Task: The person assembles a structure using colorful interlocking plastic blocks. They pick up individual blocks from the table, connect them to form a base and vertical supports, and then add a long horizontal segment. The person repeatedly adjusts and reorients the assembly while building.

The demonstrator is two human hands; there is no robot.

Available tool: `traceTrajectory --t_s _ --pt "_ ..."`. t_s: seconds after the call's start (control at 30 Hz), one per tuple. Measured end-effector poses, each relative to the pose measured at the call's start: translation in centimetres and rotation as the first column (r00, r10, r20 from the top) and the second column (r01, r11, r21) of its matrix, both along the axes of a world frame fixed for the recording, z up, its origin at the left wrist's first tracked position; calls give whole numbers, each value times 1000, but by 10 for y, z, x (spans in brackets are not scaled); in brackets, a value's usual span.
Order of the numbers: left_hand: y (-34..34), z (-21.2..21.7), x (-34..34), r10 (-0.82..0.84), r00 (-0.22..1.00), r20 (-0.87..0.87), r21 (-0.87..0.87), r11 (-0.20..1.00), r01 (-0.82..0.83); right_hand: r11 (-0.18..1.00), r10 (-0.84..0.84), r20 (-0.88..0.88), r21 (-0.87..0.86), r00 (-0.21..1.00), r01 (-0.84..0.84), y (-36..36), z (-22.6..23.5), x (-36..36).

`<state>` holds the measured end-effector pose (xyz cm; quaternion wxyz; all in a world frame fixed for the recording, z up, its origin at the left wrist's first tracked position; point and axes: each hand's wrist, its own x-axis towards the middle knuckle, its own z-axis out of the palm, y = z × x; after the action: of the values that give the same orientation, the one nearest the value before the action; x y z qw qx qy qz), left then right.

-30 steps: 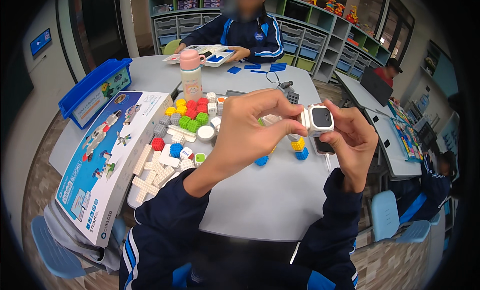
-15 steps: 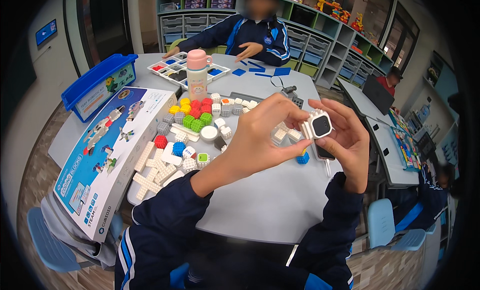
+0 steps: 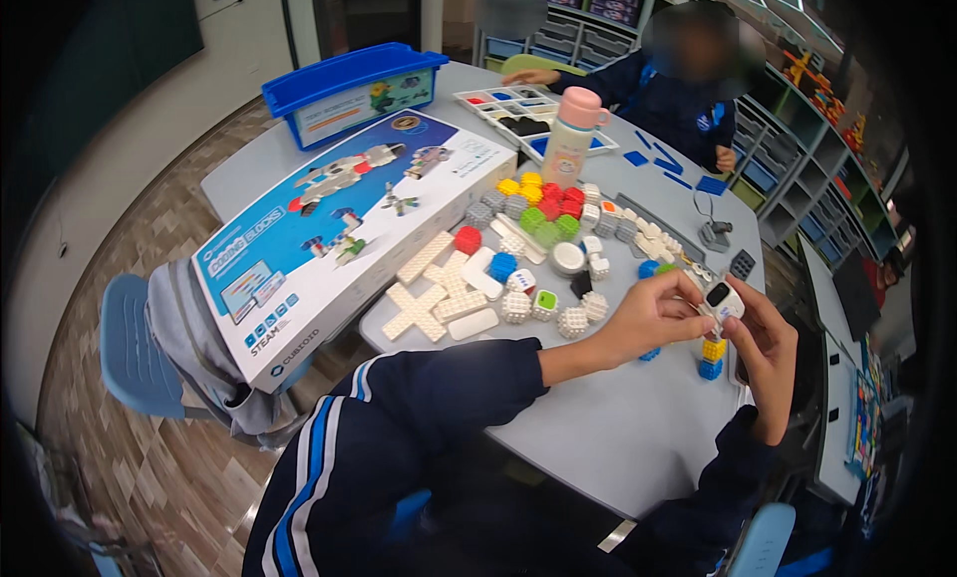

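My left hand and my right hand together grip a small white block with a black window on its upper side. The fingertips of both hands press on it from either side. Just below it in the picture is a short stack of yellow and blue studded blocks; I cannot tell whether it touches the white block. Left of my hands lie loose studded cubes: red ones, green ones, a blue one and white ones. White studded beams lie beside them.
A large kit box lies at the table's left, with a blue bin behind it. A pink-capped bottle stands beyond the cubes. Across the table, near a sorting tray and blue pieces, another person sits.
The view has swung left, so the table things sit further right. My hands have moved lower, and the white block's black window is turned differently. Both hands still hold it.
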<state>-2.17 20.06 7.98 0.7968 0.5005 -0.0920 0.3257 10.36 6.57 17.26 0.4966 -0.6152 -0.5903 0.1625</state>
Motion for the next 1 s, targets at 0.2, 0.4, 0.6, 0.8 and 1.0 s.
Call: traceTrajectory --t_s 0.2,0.4,0.6,0.8,1.0 --pt "0 -4 4 31 998 51 -5 1000 -30 999 -38 18 1 999 38 1 -4 0" --pt "4 -5 2 -54 998 32 -36 998 55 999 -40 161 3 986 40 2 -6 6" --pt "7 -3 4 -73 997 35 32 997 72 997 -76 248 5 966 77 1 -6 6" --pt "7 -6 6 -55 998 18 6 998 55 998 -66 278 22 958 62 3 -4 4" --pt "13 -5 5 477 873 102 339 809 -481 995 -62 276 96 959 37 13 -14 0"
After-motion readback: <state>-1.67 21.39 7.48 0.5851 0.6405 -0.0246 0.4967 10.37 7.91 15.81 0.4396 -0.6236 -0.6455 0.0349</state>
